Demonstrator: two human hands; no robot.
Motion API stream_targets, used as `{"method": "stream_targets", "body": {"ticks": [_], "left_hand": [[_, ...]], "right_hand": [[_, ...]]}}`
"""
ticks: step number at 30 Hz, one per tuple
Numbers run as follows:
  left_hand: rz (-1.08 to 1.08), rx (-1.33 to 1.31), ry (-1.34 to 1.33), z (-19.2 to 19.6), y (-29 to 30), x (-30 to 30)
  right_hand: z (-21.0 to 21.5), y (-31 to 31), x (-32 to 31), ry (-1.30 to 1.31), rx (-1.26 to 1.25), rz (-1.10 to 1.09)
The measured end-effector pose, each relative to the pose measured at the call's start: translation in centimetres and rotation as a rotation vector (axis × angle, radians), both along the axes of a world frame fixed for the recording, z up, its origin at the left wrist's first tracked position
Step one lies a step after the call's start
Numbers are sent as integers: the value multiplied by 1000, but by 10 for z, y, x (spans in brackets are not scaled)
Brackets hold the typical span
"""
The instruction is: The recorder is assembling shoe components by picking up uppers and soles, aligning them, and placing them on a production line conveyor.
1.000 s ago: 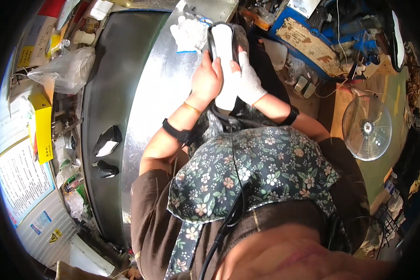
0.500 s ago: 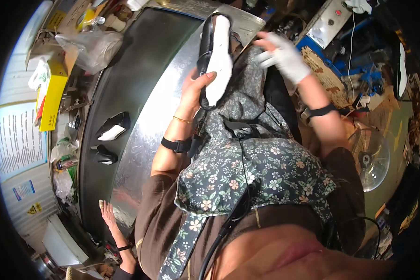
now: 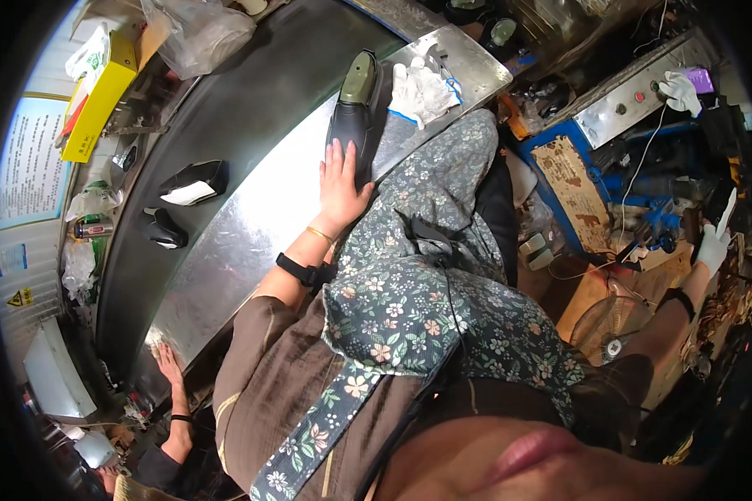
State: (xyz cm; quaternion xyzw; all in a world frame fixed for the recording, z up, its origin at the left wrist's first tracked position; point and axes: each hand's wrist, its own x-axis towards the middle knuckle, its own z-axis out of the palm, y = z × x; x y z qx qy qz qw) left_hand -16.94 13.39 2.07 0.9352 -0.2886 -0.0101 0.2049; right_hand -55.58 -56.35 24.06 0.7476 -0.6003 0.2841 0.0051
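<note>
Black shoe (image 3: 353, 113) under left hand (image 3: 340, 179), flat.

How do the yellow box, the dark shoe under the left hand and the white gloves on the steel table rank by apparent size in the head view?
1. Dark shoe, under the left hand.
2. Yellow box, close to the shoe; fisheye rim distortion makes this order unsure.
3. White gloves.

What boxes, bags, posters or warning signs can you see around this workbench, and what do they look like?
Yellow carton: upper left, long box, red end.
Clear plastic bag: top, beside the carton, crumpled.
Wall poster: far left, pale blue with dense print.
Warning sticker: below the poster, small, yellow.
Spray can: left of the belt, lying down, banded label.
</note>
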Motion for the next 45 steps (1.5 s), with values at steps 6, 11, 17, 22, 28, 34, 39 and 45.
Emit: {"method": "stream_targets", "body": {"ticks": [6, 11, 17, 22, 28, 34, 39, 45], "left_hand": [[-63, -568, 443, 27, -39, -13], [-273, -889, 1051, 64, -101, -8], [250, -1517, 1498, 121, -179, -3], [70, -1480, 1465, 115, -152, 25], [-80, -711, 928, 91, -177, -25], [-731, -722, 877, 111, -156, -82], [-307, -759, 554, 103, -109, -24], [-20, -582, -46, 75, -51, 30]], "right_hand": [[-20, 140, 35, -216, -359, 326], [-77, 310, 134, -940, 80, 707], [-113, 456, 211, -623, 378, 1143], [-93, 441, 229, -580, 602, 1308], [-56, 349, 214, -1002, 1701, 1211], [-58, 352, 106, -715, 1785, 1054], [-111, 407, 33, -1346, 1613, 211], [-89, 359, 139, -1657, 1370, 548]]}}
